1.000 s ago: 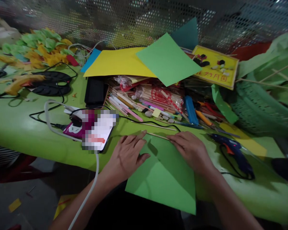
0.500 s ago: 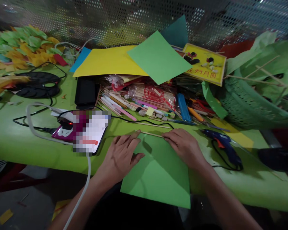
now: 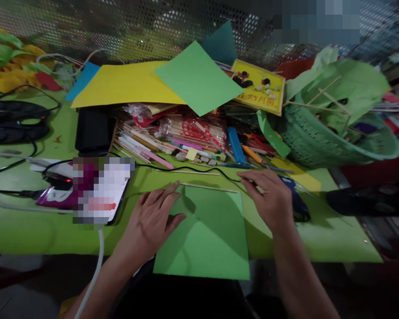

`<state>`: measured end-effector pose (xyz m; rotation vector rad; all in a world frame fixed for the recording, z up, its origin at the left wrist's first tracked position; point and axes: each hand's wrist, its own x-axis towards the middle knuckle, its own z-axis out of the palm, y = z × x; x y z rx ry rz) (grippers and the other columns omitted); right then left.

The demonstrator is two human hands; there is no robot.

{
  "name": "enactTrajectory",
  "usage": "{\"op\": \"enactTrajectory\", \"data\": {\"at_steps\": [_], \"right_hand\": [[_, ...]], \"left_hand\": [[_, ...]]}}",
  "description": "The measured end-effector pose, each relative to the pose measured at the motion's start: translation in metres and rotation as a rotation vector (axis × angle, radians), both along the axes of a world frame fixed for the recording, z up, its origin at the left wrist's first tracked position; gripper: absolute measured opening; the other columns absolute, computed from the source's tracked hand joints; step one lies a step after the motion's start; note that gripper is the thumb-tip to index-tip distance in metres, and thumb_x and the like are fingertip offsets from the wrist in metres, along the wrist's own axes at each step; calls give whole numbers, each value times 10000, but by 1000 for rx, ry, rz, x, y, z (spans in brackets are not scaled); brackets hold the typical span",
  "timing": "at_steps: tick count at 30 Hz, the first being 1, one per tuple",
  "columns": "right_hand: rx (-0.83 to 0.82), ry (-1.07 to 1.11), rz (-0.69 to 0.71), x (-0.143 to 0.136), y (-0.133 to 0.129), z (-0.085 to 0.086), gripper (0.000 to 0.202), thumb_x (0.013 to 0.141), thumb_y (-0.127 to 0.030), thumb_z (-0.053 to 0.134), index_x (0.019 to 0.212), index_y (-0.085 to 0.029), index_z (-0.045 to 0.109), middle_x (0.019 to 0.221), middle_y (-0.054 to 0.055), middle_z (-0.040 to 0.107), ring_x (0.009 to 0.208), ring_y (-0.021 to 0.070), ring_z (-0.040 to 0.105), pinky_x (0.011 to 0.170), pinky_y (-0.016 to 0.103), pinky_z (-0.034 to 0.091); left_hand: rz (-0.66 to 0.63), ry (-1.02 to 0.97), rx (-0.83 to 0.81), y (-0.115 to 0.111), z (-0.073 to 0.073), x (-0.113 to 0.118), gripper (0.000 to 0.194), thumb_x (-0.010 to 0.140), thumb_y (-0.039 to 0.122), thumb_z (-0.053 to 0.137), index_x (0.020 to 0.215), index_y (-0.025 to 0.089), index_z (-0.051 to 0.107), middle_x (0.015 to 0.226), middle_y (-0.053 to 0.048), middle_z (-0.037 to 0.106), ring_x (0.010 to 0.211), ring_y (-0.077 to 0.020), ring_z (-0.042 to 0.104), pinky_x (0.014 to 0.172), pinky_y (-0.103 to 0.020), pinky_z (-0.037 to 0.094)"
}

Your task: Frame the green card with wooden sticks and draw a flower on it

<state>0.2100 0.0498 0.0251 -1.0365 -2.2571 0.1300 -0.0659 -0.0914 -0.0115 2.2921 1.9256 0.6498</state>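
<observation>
From my end I see a green sheet (image 3: 206, 239) lying at the near edge of the green table (image 3: 335, 237), between the two hands, its near edge sticking out past the tabletop. It is a plain, matte, mid-green piece with straight sides and crisp corners; it looks smooth and flat, and soft shadows darken its far left part and its right side, leaving a paler wedge in the middle. Along its far edge runs a thin stick (image 3: 209, 188), pale, straw-coloured and straight, reaching from the left fingertips almost to the far right corner. My left hand (image 3: 149, 219) is laid palm down with the fingers loosely spread, a fingertip at the stick's left end and the thumb out over the sheet. My right hand (image 3: 271, 195) is just right of the far right corner, apart from the stick, thumb and forefinger bent towards each other; I cannot tell whether anything is pinched there. A black cable (image 3: 193, 169) passes beyond the sheet, ending from my view near those right fingertips, and a blue glue gun (image 3: 301, 204) lies partly hidden behind that hand.
</observation>
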Motion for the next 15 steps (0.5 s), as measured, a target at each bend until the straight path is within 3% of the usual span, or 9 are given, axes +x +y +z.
{"op": "enactTrajectory", "data": {"at_steps": [6,15], "right_hand": [[48,62,-113,28,-16,0,175,972,-208,635,1061,-265,774,955,60,773,881,232,708,852,413,568],[-37,-37,-12,35,-33,-28,251,988,-156,591,1155,-246,755,1025,70,778,968,239,691,865,417,544]], "left_hand": [[-22,20,23,1,-4,-2,290,1021,378,545,1261,215,558,1520,-79,573,1252,-312,602,973,-499,448],[-32,46,52,1,-4,-3,293,1028,380,538,1269,213,554,1504,-91,587,1249,-320,611,988,-494,439]]}}
